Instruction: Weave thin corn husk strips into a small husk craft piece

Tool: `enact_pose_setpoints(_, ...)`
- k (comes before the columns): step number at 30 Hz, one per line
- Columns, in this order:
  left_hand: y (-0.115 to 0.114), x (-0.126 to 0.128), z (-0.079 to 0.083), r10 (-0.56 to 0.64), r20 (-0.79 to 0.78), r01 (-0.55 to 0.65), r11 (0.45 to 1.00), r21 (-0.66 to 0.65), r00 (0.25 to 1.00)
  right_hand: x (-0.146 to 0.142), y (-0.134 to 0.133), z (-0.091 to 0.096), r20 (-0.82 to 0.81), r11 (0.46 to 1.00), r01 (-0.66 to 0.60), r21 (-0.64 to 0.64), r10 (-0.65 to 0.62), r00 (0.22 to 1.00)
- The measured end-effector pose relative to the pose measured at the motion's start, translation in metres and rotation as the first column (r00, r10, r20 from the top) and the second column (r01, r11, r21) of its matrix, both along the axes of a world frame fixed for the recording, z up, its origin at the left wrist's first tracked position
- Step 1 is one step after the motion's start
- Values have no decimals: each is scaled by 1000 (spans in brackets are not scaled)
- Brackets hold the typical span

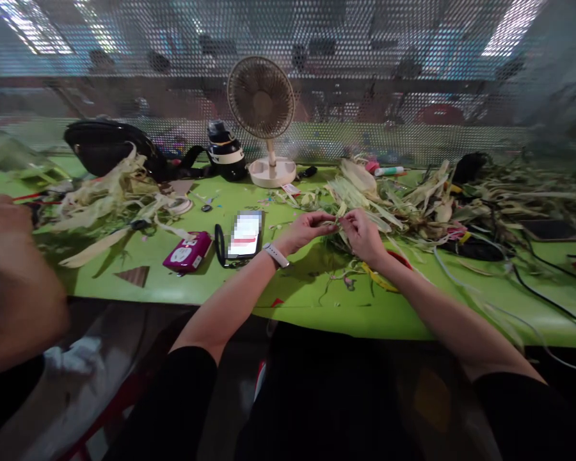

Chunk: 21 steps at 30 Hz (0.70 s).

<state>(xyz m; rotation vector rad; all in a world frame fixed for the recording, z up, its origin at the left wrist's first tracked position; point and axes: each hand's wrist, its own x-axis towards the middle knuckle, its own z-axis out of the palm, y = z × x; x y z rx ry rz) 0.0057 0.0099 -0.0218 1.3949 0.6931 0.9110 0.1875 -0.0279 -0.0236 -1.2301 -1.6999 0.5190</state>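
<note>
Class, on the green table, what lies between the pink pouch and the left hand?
Head view: a phone, screen up, and a black loop beside it lie between the pink pouch and the left hand, which pinches a husk strip.

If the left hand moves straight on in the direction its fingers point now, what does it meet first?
The left hand points at the right hand; it would likely meet those fingertips first, just past the husk strip both pinch.

Lime-green table (288, 301), pale green-cream husk strips (360, 192), magenta case (188, 252)
</note>
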Motion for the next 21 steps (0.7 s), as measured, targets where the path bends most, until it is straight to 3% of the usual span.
enact_pose_setpoints(4,-2,-2,4,32,-94,-37,998,-54,995,-2,2,1,-61,999,-16,-31,14,998)
enact_pose_setpoints(8,2,-3,6,143,-69,-151,982,-114,987,-2,6,-2,-163,966,-106,-237,68,984)
enact_pose_setpoints(12,7,-3,8,258,-31,-259,944,-203,966,1,7,-6,-108,951,-122,-285,95,990)
enact_pose_setpoints(14,7,-4,9,296,-22,-294,932,-212,955,3,7,-7,26,977,-91,-191,98,995)
enact_pose_setpoints(16,7,-4,9,318,-29,-317,929,-192,948,4,5,-7,223,998,-66,-10,66,973)
enact_pose_setpoints(18,7,-4,7,322,-55,-327,935,-137,945,5,2,-5,423,982,-84,168,5,906)
enact_pose_setpoints(21,8,-3,3,276,-115,-277,961,9,954,5,0,0,598,941,-148,303,-67,798)
